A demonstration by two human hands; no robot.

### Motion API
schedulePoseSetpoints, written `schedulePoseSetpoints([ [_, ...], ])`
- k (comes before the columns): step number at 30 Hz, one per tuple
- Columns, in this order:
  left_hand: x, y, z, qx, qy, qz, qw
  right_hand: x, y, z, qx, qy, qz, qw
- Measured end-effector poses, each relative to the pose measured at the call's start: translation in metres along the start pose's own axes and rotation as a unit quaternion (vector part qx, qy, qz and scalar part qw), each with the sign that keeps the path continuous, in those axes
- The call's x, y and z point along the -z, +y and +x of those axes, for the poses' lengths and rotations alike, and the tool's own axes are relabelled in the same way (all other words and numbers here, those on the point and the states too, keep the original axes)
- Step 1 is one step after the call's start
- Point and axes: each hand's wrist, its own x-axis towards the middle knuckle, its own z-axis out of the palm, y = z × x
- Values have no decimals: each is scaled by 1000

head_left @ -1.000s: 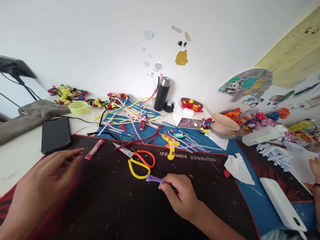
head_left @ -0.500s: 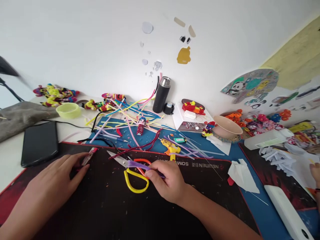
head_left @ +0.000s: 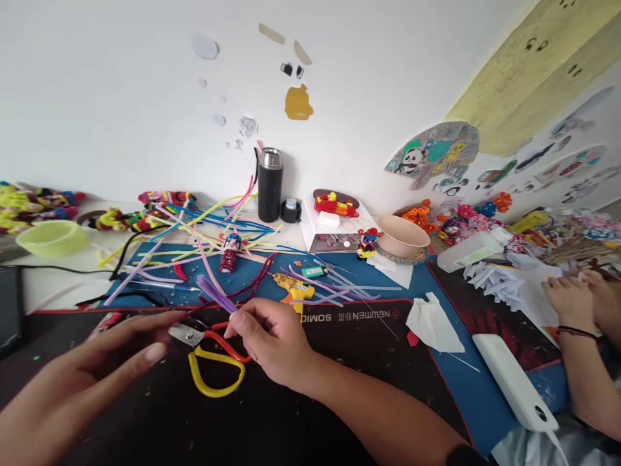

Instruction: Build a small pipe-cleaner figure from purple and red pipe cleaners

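Note:
Between the thumb and fingers of my right hand [head_left: 274, 340] is a small bundle of purple fuzzy pipe cleaners [head_left: 213, 291], its brushy end pointing up and left. My left hand [head_left: 101, 369] hovers left of it, thumb and fingers apart, with nothing seen between them. Scissors [head_left: 218, 388] with one yellow and one orange handle lie on the black mat [head_left: 291, 421] between my hands; my left fingertips hide part of the blades. Just beyond my left fingers lies a small red and white object [head_left: 104, 322], partly covered. A dark red pipe cleaner [head_left: 257, 278] curves behind my right hand.
Behind are a yellow glue gun [head_left: 294, 289], a green lighter [head_left: 314, 272], a pipe-cleaner figure [head_left: 230, 252], loose pipe cleaners [head_left: 233, 217] and a black flask [head_left: 270, 188]. At right are a white tissue [head_left: 434, 323], a white device [head_left: 514, 382] and another person's hands [head_left: 572, 301] at white paper strips.
My left hand has let go of the small red and white object and moved toward the scissors. The view has swung right, showing more of the other person. My right hand keeps the purple bundle.

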Motion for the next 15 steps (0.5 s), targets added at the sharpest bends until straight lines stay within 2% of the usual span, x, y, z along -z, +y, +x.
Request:
schedulePoseSetpoints([
  [3, -31, 56, 3, 65, -52, 2, 997, 0, 0, 3, -54, -36, 23, 998],
  [5, -47, 77, 7, 109, -98, -51, 988, 0, 3, 3, -70, -53, 26, 996],
  [6, -53, 81, 10, 126, -100, -71, 984, 1, 4, 2, -74, -60, 29, 995],
  [8, -62, 79, 17, 154, -106, -103, 977, 3, 7, 2, -77, -71, 42, 994],
  [10, -67, 69, 25, 150, -110, -123, 975, 7, 7, 3, -77, -79, 70, 991],
  [12, -71, 60, 33, 130, -103, -138, 976, 12, 5, 5, -77, -76, 99, 989],
  [15, -77, 56, 41, 91, -56, -176, 978, 19, 0, 9, -61, -48, 105, 991],
])
